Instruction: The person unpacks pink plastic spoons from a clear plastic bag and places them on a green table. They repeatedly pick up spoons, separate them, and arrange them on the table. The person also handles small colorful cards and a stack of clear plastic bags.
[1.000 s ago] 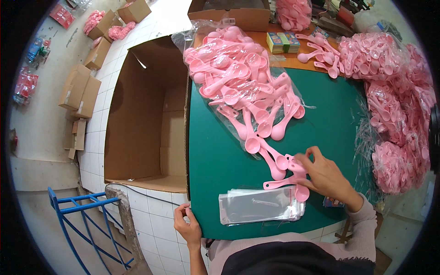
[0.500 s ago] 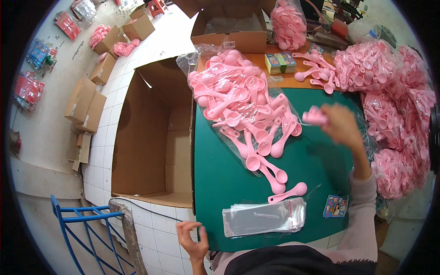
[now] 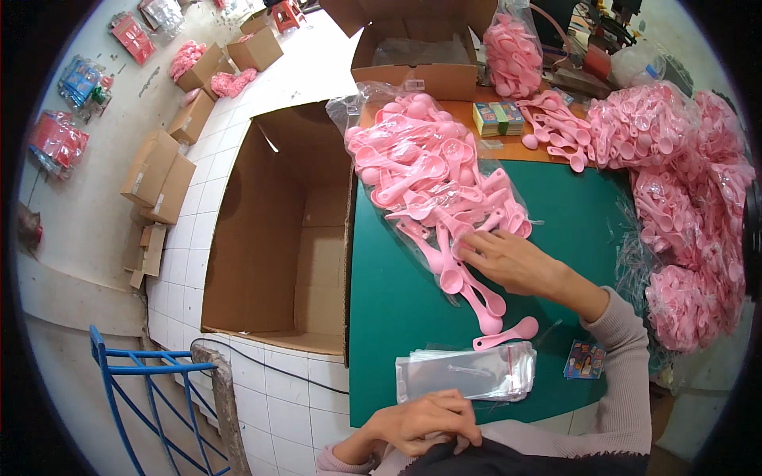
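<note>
We reach with our right hand point(image 3: 512, 260) to the lower right side of a heap of pink plastic measuring spoons point(image 3: 413, 155), which lie in and spill from a clear plastic bag point(image 3: 345, 111) on the green tabletop point(image 3: 575, 222). Its fingers bend downward, the tips close together among the spoons; we cannot tell whether they grip one. Our left hand point(image 3: 432, 419) is in front of our body, its fingers curled at the dark cloth point(image 3: 484, 458); we cannot tell whether they pinch it. Just beyond it lies a stack of clear plastic sleeves point(image 3: 456, 377), and near the stack's far edge one loose spoon point(image 3: 506, 334) lies with its bowl to the right. Small printed cards point(image 3: 585, 359) lie near our right sleeve point(image 3: 623, 369). A deep, open cardboard carton point(image 3: 254, 246) stands left of the table, and bulging bags of pink spoons point(image 3: 675, 198) crowd its right side.
</note>
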A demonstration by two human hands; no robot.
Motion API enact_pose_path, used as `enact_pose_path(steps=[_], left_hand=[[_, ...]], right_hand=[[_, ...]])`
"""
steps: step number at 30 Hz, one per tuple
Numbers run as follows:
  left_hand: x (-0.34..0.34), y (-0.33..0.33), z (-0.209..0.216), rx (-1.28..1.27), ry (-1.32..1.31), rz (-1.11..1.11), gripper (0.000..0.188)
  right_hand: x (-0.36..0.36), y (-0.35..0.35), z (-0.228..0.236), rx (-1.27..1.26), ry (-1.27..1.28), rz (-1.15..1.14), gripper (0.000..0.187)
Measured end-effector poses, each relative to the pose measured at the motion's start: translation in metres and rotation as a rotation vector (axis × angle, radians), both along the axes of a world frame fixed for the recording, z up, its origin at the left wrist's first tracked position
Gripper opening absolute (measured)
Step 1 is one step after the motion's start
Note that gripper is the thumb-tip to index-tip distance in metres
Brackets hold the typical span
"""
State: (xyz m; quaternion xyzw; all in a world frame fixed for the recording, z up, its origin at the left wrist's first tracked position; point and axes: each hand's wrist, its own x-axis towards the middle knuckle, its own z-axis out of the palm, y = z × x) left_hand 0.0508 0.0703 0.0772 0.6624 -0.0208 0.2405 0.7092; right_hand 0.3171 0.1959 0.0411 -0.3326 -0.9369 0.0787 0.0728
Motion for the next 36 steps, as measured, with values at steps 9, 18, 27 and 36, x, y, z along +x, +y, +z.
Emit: enact_pose_path(steps=[9,18,27,36], left_hand=[[0.003,0.014,0.01,-0.154,0.231,-0.259,0.018],[0.077,-0.019,0.042,-0.047,-0.098,-0.187,0.031],[0.103,-0.045,0.02,0.004,-0.099,-0.246,0.026],[0.086,-0.054,-0.018,-0.035,0.44,0.078,0.019]], right_hand=[[0.02,-0.002,-0.005,-0.013,0.035,-0.311,0.051],[-0.013,-0.037,0.003,-0.058,0.348,-0.464,0.059],[-0.038,-0.062,-0.005,-0.012,0.039,-0.472,0.08],[-0.025,-0.056,-0.015,-0.295,0.254,-0.516,0.057]])
